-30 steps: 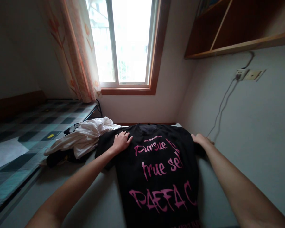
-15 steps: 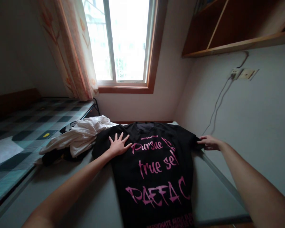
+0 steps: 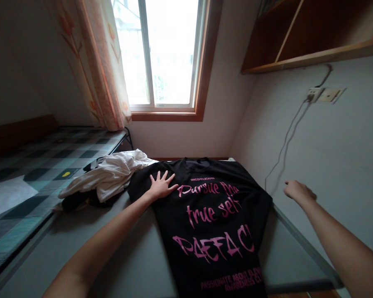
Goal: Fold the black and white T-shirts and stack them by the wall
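Observation:
A black T-shirt (image 3: 224, 256) with pink lettering lies spread, front up, on a pale table (image 3: 127, 252). My left hand (image 3: 162, 186) rests flat on its left shoulder area, fingers spread wide. Off the right side of the shirt, my right hand (image 3: 299, 191) hovers in the air with its fingers curled in and nothing visible in them. A gap separates it from the shirt's right sleeve (image 3: 264, 198), which lies near the table's right edge.
Crumpled white clothing (image 3: 118, 174) lies on dark cloth at the table's left. Beyond it stands a bed with a checked cover (image 3: 81, 142) and a white sheet of paper (image 3: 9, 194). A power cord (image 3: 281, 153) hangs down the right wall below a wooden shelf (image 3: 313, 51).
My right hand has let go of the sleeve and moved right, away from the shirt. The sleeve now lies lower and the right side looks more spread. My left hand stays on the shirt.

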`<state>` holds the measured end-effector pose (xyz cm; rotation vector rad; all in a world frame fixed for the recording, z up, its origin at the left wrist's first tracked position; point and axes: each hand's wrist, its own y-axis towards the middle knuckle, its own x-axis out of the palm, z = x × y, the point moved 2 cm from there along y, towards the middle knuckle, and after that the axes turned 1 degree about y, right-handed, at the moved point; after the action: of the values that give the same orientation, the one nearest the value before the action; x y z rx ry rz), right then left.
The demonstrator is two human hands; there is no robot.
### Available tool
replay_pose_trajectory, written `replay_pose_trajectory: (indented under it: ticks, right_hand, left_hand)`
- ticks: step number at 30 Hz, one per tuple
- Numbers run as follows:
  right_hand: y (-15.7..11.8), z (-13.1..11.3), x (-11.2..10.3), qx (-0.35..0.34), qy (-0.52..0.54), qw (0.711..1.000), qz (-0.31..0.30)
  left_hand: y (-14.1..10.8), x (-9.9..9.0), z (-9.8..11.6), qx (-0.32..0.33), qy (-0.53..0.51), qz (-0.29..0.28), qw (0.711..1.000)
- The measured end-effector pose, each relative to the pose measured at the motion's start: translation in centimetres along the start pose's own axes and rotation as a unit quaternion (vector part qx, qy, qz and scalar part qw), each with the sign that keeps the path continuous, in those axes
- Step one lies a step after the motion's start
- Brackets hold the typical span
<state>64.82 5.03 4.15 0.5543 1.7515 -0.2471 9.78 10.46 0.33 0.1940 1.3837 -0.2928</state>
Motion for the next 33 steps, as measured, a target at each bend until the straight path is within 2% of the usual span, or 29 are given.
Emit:
replay_pose_trajectory:
  ticks: [2,6,8,12,16,20,26,30,33]
  right_hand:
    - [-0.3,-1.5,0.5,-0.002,-0.032,0.999,0.001]
    - [-1.3,-6.7,1.8,-0.163,-0.037,0.986,-0.016]
    - [-2.2,-9.5,2.7,-0.213,-0.031,0.976,-0.03]
    - [-4.6,-14.5,5.0,-0.291,-0.009,0.955,-0.066]
    - [-6.9,-17.7,7.1,-0.302,-0.021,0.945,-0.121]
    - [-8.1,-18.7,8.4,-0.279,-0.061,0.946,-0.152]
    - [-8.2,-18.4,9.4,-0.264,-0.083,0.951,-0.136]
    - [-8.2,-18.3,9.6,-0.263,-0.084,0.952,-0.134]
    - [-8.3,-18.4,9.6,-0.262,-0.086,0.952,-0.133]
  left_hand:
    - [0.0,-0.4,-0.6,0.004,-0.028,0.007,1.0]
    - [-0.6,-1.9,-2.6,-0.009,-0.061,0.096,0.993]
    - [-1.2,-2.7,-3.8,-0.041,-0.036,0.137,0.989]
    - [-2.6,-3.9,-6.0,-0.105,0.061,0.167,0.978]
    - [-3.5,-4.5,-7.6,-0.126,0.131,0.176,0.967]
    - [-3.2,-5.3,-8.4,-0.154,0.114,0.132,0.972]
    - [-1.9,-7.1,-8.3,-0.212,0.026,0.099,0.972]
    - [-1.6,-7.9,-8.3,-0.19,-0.018,0.092,0.977]
    - [-1.9,-9.0,-8.6,-0.174,-0.005,0.091,0.981]
